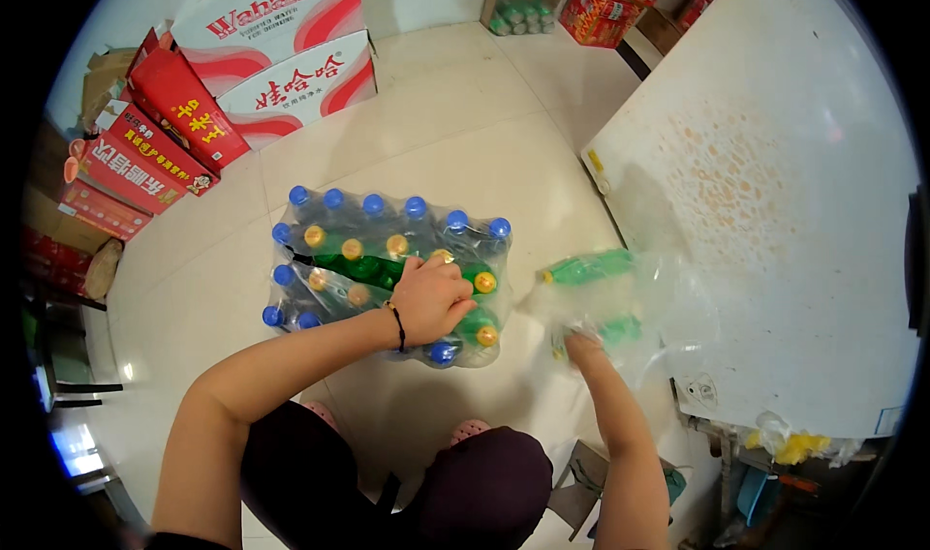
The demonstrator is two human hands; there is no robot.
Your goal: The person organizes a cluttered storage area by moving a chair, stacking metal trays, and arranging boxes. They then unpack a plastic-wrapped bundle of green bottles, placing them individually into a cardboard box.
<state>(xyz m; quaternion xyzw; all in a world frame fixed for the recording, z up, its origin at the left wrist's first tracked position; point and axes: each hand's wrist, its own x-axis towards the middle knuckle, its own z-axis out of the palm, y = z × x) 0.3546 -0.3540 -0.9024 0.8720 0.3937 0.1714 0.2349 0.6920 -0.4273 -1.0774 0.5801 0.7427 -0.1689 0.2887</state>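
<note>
A shrink-wrapped pack of bottles (387,223) stands on the floor before me, with blue-capped clear bottles around yellow-capped green ones. Its clear film is torn open over the dark green bottles (358,268). My left hand (429,298) lies on the pack's right half, fingers curled down; what is beneath them is hidden. To the right, a loose clear plastic bag (668,303) is smeared by motion. A green bottle (593,266) lies at its far side. My right hand (583,347) is closed around the neck of a nearer green bottle (620,330), beside the plastic.
A large white panel (765,192) with brownish spots stands at the right. White and red cartons (291,85) and red boxes (145,158) line the back left. More bottles (523,15) and a red carton (601,13) sit at the far wall. A small stool (581,473) is near my right leg.
</note>
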